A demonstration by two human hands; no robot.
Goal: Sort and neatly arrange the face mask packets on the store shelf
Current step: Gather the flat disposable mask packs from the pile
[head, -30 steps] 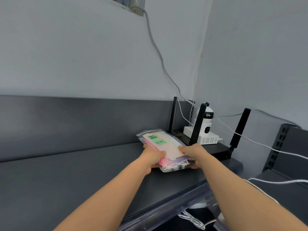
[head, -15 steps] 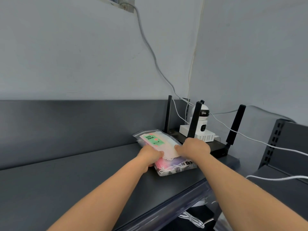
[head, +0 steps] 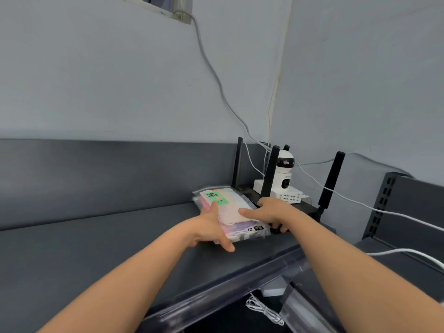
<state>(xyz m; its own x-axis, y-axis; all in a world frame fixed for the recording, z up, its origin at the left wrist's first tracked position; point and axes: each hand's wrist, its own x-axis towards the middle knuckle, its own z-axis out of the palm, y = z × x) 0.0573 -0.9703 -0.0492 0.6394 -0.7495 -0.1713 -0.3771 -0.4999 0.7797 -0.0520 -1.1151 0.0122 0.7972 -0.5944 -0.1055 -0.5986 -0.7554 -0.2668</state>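
Note:
A small stack of clear face mask packets point(head: 231, 204) lies flat on the dark grey shelf point(head: 96, 251), close to the back right corner. The top packet has a green "FACE MASK" label, and pink and purple masks show below it. My left hand point(head: 209, 228) holds the stack's left front corner, one finger on top and the thumb at the front. My right hand point(head: 271, 210) lies on the stack's right side, thumb on top and fingers curled over the right edge.
A black router point(head: 310, 209) with upright antennas stands right behind the stack, touching it. On it sit a white box point(head: 289, 194) and a small white camera point(head: 284, 169). White cables point(head: 374, 207) run along the walls. Another shelf point(head: 413, 263) adjoins at the right.
My left hand has opened from a closed grip and slid along the stack's left side, fingers spreading. My right hand has moved up onto the top packet. The stack stays in place.

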